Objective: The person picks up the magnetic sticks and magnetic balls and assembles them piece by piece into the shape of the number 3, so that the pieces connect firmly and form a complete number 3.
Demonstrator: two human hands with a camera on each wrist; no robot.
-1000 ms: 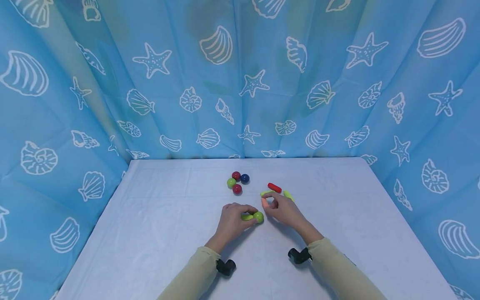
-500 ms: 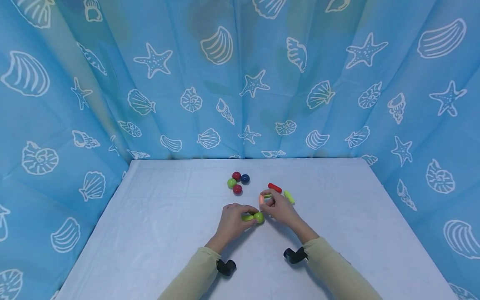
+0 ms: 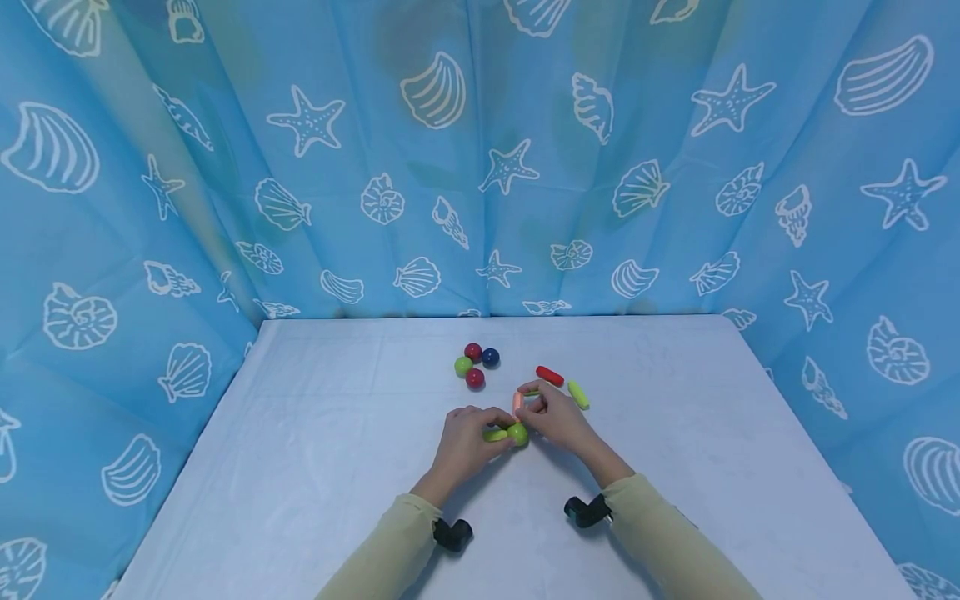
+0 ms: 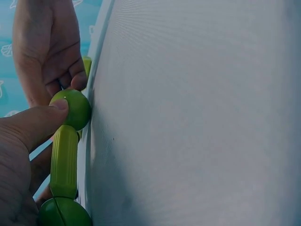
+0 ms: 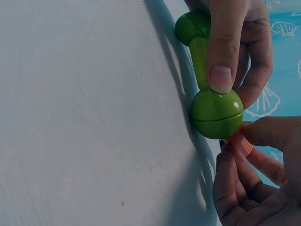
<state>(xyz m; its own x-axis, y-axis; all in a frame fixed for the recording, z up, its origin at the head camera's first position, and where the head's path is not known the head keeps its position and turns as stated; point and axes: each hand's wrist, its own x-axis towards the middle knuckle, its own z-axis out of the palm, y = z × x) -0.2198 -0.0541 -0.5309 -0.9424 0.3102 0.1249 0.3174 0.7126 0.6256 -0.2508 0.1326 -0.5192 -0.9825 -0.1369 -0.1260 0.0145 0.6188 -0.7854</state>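
My left hand point(image 3: 467, 442) grips a joined toy piece: a ridged yellow-green stick point(image 4: 64, 162) with a green ball point(image 3: 517, 434) at one end and another green ball point(image 4: 65, 213) at the other. The thumb presses on the ball nearer my right hand. From the right, my right hand point(image 3: 558, 417) pinches an orange stick point(image 3: 517, 402) between thumb and fingers. In the right wrist view that orange stick's end meets the underside of the green ball; whether it is fastened there is hidden. The far green ball is covered by my left hand in the head view.
Beyond the hands lie a red stick point(image 3: 549, 376) and a lime stick point(image 3: 578, 394); another lime stick point(image 3: 531, 393) shows partly behind my right fingers. Two red balls point(image 3: 475, 379), a green ball point(image 3: 463, 366) and a dark blue ball point(image 3: 491, 357) cluster farther back on the white table point(image 3: 337, 400).
My right hand has moved slightly left, bringing the orange stick from beyond the green ball to against it and turning it more upright in the head view. My left hand stays in place.
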